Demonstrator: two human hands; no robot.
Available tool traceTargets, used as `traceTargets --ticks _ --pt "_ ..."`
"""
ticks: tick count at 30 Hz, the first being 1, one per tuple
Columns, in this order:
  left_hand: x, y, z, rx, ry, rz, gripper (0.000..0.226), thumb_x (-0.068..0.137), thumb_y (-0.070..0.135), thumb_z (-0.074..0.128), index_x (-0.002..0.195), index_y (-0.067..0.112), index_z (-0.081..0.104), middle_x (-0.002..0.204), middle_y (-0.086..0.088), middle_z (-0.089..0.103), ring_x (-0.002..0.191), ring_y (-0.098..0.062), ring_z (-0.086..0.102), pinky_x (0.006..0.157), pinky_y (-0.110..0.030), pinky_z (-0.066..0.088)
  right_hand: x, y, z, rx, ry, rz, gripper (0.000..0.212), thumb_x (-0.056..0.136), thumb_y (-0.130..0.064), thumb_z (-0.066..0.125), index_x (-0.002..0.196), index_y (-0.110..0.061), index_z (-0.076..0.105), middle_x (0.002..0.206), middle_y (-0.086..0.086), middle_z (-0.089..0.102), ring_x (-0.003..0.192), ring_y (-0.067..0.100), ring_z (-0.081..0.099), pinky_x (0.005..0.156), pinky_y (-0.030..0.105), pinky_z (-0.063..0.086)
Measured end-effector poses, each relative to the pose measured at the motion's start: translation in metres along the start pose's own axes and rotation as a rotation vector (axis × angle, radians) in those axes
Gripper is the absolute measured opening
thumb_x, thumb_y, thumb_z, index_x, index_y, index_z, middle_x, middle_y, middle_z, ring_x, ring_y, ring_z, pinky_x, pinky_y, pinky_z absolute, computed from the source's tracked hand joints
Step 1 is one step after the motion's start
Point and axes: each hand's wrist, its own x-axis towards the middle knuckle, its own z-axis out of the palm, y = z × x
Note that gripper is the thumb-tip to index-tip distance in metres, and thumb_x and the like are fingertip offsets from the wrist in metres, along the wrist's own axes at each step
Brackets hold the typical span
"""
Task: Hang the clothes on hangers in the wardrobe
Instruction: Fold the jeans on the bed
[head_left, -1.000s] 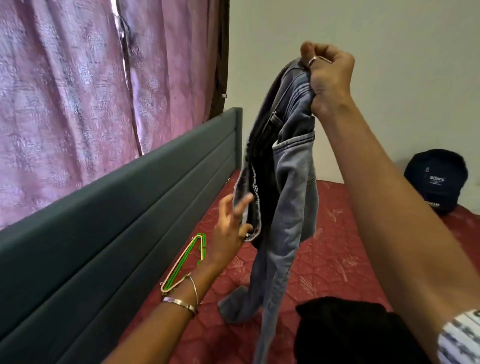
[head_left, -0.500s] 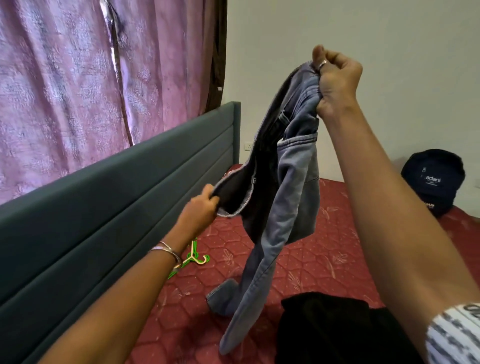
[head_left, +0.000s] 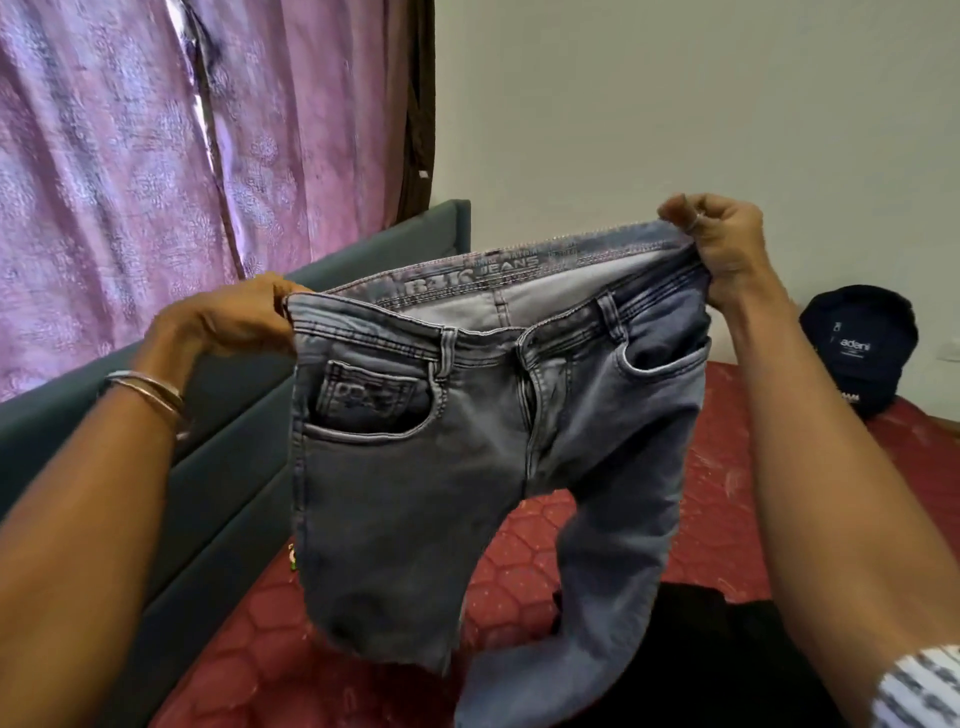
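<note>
A pair of grey-blue jeans (head_left: 467, 447) hangs spread out in front of me, front side facing me, legs dangling toward the bed. My left hand (head_left: 223, 322) grips the left end of the waistband. My right hand (head_left: 719, 239) grips the right end, held slightly higher. Only a small green tip of the hanger (head_left: 294, 558) shows at the left edge of the jeans; the rest is hidden behind them.
A red quilted mattress (head_left: 717, 493) lies below. A dark teal headboard (head_left: 218, 467) runs along the left, with pink curtains (head_left: 130, 156) above it. A black cap (head_left: 860, 348) sits at the far right. A black garment (head_left: 701, 665) lies near me.
The jeans went from hanging bunched from my raised right hand to being stretched wide by the waistband. My left hand took the other end; my right hand came down.
</note>
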Motion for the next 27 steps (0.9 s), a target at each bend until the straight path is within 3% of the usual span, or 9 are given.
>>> traceTargets --ticks 6,8,11,14,17,19,21,25,27 --pt "0.017 0.026 0.001 0.769 -0.356 -0.317 0.075 0.03 0.076 0.079 0.079 0.02 0.07 0.071 -0.002 0.068 0.065 -0.015 0.056 0.068 -0.034 0.05 -0.02 0.032 -0.013 -0.033 -0.04 0.021 0.027 0.045 -0.036 0.085 0.06 -0.018 0.072 0.058 -0.009 0.068 0.053 0.003 0.062 0.057 0.018 0.052" --pt "0.024 0.018 0.017 1.147 -0.327 -0.281 0.071 0.039 0.091 0.06 0.063 0.025 0.063 0.061 0.003 0.061 0.061 -0.019 0.056 0.061 -0.033 0.046 -0.022 0.048 -0.013 -0.056 0.051 0.04 0.029 0.048 -0.032 0.086 0.065 -0.015 0.069 0.053 -0.008 0.066 0.049 0.003 0.061 0.054 0.018 0.051" --pt "0.02 -0.012 0.049 1.385 -0.064 -0.095 0.056 0.07 0.073 0.061 0.062 0.018 0.058 0.07 0.002 0.046 0.069 -0.021 0.052 0.056 -0.029 0.033 -0.023 0.06 -0.003 -0.063 0.079 0.087 0.021 0.054 -0.029 0.085 0.06 -0.017 0.069 0.052 -0.007 0.066 0.051 0.006 0.062 0.054 0.02 0.05" --pt "0.011 -0.048 0.056 1.039 0.297 0.228 0.038 0.083 0.042 0.063 0.071 0.007 0.068 0.078 0.002 0.05 0.069 -0.016 0.054 0.061 -0.028 0.043 -0.024 0.064 -0.005 -0.1 0.037 0.091 0.02 0.053 -0.036 0.086 0.056 -0.022 0.072 0.055 -0.008 0.067 0.052 0.005 0.06 0.055 0.019 0.05" --pt "0.005 -0.061 0.053 0.396 0.692 0.248 0.01 0.08 0.019 0.071 0.084 0.01 0.072 0.094 -0.003 0.065 0.08 -0.008 0.058 0.071 -0.016 0.047 -0.031 0.063 -0.028 -0.173 -0.271 0.055 0.012 0.064 -0.022 0.085 0.072 -0.027 0.077 0.07 -0.013 0.071 0.066 -0.003 0.062 0.065 0.012 0.048" --pt "0.002 -0.057 0.057 -0.179 0.763 0.241 0.014 0.083 0.007 0.068 0.084 0.021 0.069 0.092 -0.003 0.07 0.079 -0.013 0.063 0.074 -0.026 0.054 -0.04 0.058 -0.044 -0.19 -0.536 0.129 0.046 0.05 -0.037 0.09 0.093 -0.024 0.077 0.089 -0.01 0.074 0.086 0.002 0.067 0.075 0.013 0.05" --pt "0.001 -0.049 0.052 -0.453 0.763 0.317 0.028 0.085 0.0 0.062 0.071 0.024 0.06 0.077 0.004 0.07 0.067 -0.01 0.064 0.066 -0.027 0.055 -0.046 0.052 -0.05 -0.273 -0.708 0.189 0.077 0.036 -0.058 0.089 0.1 -0.018 0.074 0.097 -0.008 0.074 0.095 0.004 0.066 0.08 0.014 0.051" --pt "-0.007 -0.044 0.042 -0.455 0.667 0.22 0.021 0.081 0.016 0.067 0.069 0.023 0.052 0.06 0.011 0.061 0.056 -0.003 0.057 0.054 -0.019 0.052 -0.055 0.054 -0.047 -0.329 -0.709 0.244 0.036 0.04 -0.035 0.091 0.074 -0.028 0.078 0.071 -0.009 0.072 0.067 0.0 0.065 0.063 0.012 0.051" --pt "0.0 -0.046 0.042 0.046 0.689 0.017 0.025 0.087 0.019 0.066 0.069 0.019 0.047 0.056 0.009 0.058 0.055 -0.004 0.052 0.053 -0.019 0.046 -0.056 0.067 -0.037 -0.203 -0.463 0.254 0.016 0.052 -0.011 0.082 0.065 -0.019 0.076 0.058 -0.008 0.068 0.054 0.001 0.062 0.057 0.014 0.051"
